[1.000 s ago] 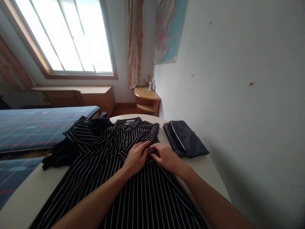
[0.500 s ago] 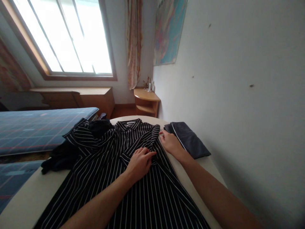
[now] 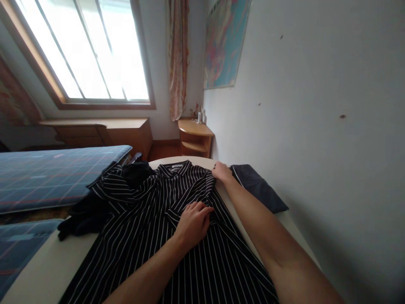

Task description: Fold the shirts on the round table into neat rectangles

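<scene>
Pale wall (image 3: 316, 71), 1 bright window (image 3: 95, 50), 2 patterned curtains (image 3: 179, 63) and 1 poster (image 3: 223, 46) surround a white table (image 3: 47, 270) with a curved edge. On it lie 1 striped shirt (image 3: 202, 270), collar toward the window, 1 folded dark cloth (image 3: 261, 188) to its right, and black fabric (image 3: 84, 217) at its left sleeve. Of 2 hands, the left (image 3: 193, 219) rests on the shirt, fingers loosely bent, thumb apart; the right (image 3: 221, 171) curls narrowly at the shoulder edge, its pinch too hidden to tell.
</scene>
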{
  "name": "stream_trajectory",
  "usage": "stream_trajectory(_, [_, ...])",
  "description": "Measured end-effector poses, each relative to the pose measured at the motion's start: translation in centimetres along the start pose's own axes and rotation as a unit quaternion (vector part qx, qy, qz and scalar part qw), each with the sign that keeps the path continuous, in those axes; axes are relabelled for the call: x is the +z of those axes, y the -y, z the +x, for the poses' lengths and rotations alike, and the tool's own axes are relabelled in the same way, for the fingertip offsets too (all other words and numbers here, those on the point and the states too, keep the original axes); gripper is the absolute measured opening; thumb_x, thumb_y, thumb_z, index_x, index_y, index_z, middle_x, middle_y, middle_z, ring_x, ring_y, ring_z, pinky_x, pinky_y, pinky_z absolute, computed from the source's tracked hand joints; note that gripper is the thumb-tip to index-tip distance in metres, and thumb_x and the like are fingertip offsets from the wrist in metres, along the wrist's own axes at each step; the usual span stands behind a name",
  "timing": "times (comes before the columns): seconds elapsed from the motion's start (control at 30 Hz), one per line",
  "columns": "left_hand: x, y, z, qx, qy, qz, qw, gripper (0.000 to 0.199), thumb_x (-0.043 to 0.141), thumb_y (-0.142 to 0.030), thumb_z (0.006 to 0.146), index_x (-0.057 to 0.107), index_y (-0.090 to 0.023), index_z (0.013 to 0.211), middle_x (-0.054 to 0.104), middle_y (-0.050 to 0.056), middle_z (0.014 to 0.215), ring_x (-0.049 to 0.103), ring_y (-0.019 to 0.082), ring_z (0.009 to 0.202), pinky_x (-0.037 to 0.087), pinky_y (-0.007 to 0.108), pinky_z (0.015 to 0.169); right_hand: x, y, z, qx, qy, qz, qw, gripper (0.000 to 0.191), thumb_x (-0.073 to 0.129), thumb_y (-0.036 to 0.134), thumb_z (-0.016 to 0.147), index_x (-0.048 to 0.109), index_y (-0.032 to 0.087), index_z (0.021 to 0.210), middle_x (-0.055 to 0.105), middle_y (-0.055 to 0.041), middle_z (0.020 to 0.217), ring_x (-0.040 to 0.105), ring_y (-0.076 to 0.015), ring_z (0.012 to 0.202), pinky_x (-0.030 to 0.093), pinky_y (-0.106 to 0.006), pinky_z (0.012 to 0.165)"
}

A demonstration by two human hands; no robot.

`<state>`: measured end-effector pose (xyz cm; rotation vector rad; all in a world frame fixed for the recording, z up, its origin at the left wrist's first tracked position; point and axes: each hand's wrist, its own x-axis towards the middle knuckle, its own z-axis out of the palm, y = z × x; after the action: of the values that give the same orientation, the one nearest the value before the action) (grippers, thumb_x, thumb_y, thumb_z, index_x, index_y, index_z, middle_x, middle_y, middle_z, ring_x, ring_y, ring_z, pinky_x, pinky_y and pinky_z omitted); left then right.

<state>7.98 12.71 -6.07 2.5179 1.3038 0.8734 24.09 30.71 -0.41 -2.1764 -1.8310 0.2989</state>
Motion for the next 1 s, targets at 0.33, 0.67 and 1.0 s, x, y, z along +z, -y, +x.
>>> stream_trajectory(0.33, [-0.8,-0.5,0.3,-0.05,-0.123,-0.092,0.987,0.013,0.053,-0.02,0.093,0.066,-0.022,0.093,0.067,0.004,0.093,0.061,0.02,0.092,0.049,0.035,0.086,-1.2,4.8,1.0,-0.047,-0.06,0.084,0.994,0.032,0.062,0.021,0.085,0.065,0.022,0.117,0.069,-0.0106,0.121,0.064,-0.0267,0.115,0.049,-0.036,0.096])
stream_trajectory(0.67, [-1.0,1.2,0.3,-0.236,-0.139,0.007,0.962,0.018,0.064,-0.025,0.085,0.055,-0.022,0.069,0.065,0.001,0.076,0.06,0.024,0.085,0.043,0.036,0.079,3.4,7.6,-1.0,-0.144,0.014,0.188,0.972,0.031,0.06,0.025,0.094,0.058,0.017,0.124,0.074,-0.0054,0.108,0.07,-0.0144,0.095,0.051,-0.023,0.086])
stream_trajectory(1.0, [-1.5,1.6,0.4,-0.283,-0.116,0.036,0.951,0.018,0.058,-0.023,0.084,0.047,-0.024,0.069,0.059,0.001,0.067,0.06,0.024,0.078,0.042,0.033,0.07,3.3,1.4,-6.7,-0.233,-0.005,0.16,0.959,0.026,0.052,0.01,0.092,0.068,0.013,0.112,0.069,-0.0096,0.118,0.062,-0.0172,0.114,0.041,-0.027,0.105])
